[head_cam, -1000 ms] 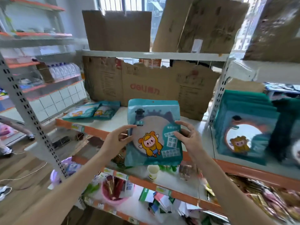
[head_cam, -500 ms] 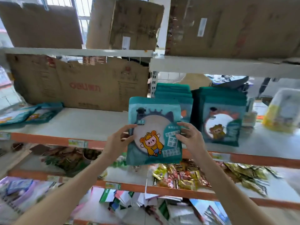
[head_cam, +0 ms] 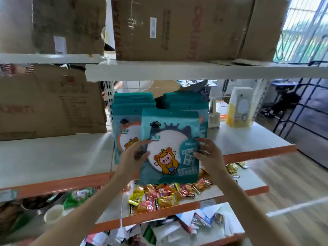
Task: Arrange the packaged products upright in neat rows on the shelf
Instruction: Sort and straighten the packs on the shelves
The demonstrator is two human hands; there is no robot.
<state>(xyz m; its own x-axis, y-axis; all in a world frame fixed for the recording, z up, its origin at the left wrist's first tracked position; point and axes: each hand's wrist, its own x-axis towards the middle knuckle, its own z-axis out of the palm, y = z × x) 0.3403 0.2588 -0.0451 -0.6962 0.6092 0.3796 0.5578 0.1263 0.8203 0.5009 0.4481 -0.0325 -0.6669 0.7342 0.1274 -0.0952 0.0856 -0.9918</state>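
Observation:
I hold a teal pouch with a cartoon figure in a yellow hood upright in front of the shelf. My left hand grips its left edge and my right hand grips its right edge. Behind it, two rows of the same teal pouches stand upright on the shelf: a left row and a right row. The held pouch hides most of the right row's front.
A cardboard box fills the shelf's left back. A yellow and white package stands at the right. Big cartons sit on the upper shelf. Small snack packets lie on the lower shelf, beside a white cup.
The view has swung right along the shelf. The pouch in both hands now sits directly in front of the standing rows, closer to them than before.

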